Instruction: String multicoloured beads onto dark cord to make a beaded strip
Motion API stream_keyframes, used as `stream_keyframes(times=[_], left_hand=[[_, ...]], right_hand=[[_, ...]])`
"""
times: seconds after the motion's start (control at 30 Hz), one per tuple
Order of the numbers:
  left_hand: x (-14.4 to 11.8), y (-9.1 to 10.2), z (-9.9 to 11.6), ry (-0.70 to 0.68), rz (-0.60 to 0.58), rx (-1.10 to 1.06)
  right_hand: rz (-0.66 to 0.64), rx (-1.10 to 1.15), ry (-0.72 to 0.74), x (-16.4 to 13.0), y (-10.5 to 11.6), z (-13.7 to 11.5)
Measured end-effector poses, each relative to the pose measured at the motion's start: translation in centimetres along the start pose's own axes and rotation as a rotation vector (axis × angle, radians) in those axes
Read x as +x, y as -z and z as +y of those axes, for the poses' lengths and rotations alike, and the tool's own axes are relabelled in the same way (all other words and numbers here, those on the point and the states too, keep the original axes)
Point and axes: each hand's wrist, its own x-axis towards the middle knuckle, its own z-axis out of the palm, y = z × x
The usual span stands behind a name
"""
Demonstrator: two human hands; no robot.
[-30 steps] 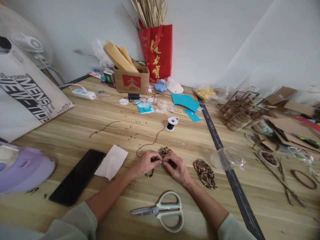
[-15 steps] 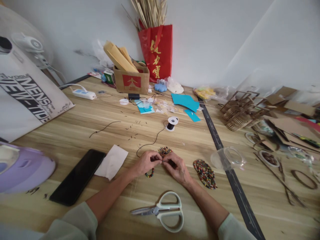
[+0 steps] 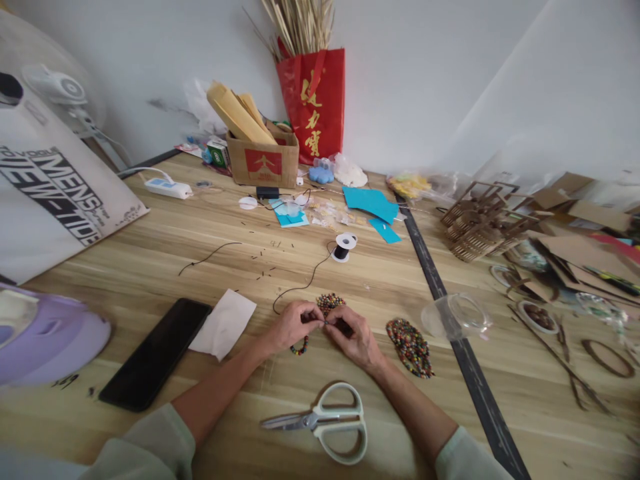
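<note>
My left hand [image 3: 297,323] is closed in a pinch, with a short string of multicoloured beads [image 3: 300,347] hanging under its fingers. Opposite it, my right hand [image 3: 356,337] pinches too, and the fingertips of both hands nearly meet. A tiny dark bead [image 3: 325,323] shows between them; its hole and the cord end are too small to make out. Just beyond the fingers lies a pile of loose coloured beads [image 3: 330,303]. Black cord [image 3: 310,280] runs over the table from a white spool [image 3: 345,247] toward my left hand.
Scissors with pale handles [image 3: 340,425] lie close in front of me. Bundled bead strands [image 3: 410,348] and a clear plastic cup [image 3: 457,316] are to the right. A black phone [image 3: 156,353] and white paper [image 3: 225,325] lie left. A cardboard box [image 3: 264,163] stands behind.
Both hands stay almost where they were. The small bead between the fingertips now shows a little more clearly.
</note>
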Motion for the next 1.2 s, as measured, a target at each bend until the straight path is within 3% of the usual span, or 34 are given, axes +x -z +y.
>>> stream_keyframes(times=[1.2], left_hand=[[-0.07,-0.06,-0.06,-0.010,0.016,-0.067]], right_hand=[[-0.001,0.009,-0.030,-0.08,0.17,-0.15]])
